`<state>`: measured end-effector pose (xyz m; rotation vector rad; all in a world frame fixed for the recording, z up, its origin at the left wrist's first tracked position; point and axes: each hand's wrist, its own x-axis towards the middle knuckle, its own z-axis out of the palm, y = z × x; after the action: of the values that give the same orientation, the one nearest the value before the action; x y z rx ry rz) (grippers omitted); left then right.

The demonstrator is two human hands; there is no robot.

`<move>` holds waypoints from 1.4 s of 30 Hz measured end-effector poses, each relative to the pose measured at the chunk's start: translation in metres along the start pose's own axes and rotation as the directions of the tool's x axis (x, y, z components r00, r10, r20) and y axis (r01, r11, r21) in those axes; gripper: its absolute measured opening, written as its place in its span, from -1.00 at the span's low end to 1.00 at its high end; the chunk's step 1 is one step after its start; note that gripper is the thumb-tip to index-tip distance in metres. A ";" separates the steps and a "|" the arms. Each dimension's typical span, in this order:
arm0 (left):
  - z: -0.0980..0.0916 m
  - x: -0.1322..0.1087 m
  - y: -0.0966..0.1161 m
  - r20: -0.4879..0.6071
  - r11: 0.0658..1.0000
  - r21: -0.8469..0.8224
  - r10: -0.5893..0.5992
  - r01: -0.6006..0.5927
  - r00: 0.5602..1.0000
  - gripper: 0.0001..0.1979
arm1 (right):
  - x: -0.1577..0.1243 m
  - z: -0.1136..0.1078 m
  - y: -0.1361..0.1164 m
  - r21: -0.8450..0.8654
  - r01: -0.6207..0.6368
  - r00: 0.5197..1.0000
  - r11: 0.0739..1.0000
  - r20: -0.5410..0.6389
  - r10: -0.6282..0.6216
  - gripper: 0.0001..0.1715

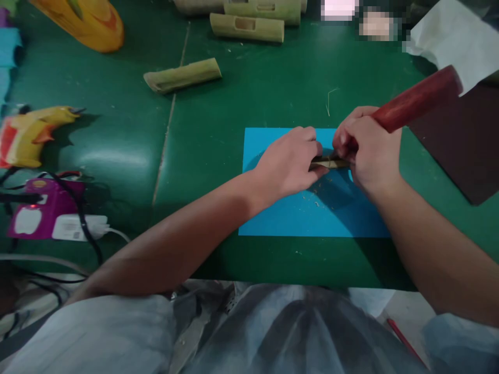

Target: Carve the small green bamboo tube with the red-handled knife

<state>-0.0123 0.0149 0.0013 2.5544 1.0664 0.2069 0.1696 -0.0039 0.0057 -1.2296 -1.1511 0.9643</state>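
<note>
- Blue sheet (280, 221) lies near the front edge of a green tabletop (202, 140); open room leftward.
- Thin, pale-brown stick (338, 164) is over the sheet, gripped by left fingers (309, 135).
- Right fingers (343, 136) clasp a red-handled tool (423, 98).

My left grip (290, 161) holds a thin bamboo strip (336, 164) over the blue sheet (280, 218) on the green bench (210, 150); my right grip (370, 148) clasps a red-handled tool (423, 101).

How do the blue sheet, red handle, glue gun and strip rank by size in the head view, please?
1. Blue sheet
2. Red handle and glue gun: too alike to rank
3. Strip, partly hidden
</note>
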 end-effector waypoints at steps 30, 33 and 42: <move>-0.006 0.004 0.005 0.000 0.999 -0.021 -0.036 0.036 0.999 -0.73 | 0.000 0.008 -0.001 -0.010 0.005 0.995 1.000 -0.099 -0.006 -0.49; -0.006 0.003 0.006 0.002 0.999 -0.010 -0.033 0.033 0.999 -0.72 | -0.001 0.007 0.000 -0.015 0.010 0.998 1.000 -0.067 -0.011 -0.50; -0.006 0.003 0.003 0.027 0.999 -0.030 -0.036 0.037 0.999 -0.76 | 0.002 0.006 0.000 -0.040 -0.055 0.998 0.998 0.001 0.055 -0.44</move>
<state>-0.0093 0.0167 0.0078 2.5017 1.0910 0.1784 0.1641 -0.0010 0.0061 -1.2984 -1.1486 0.9879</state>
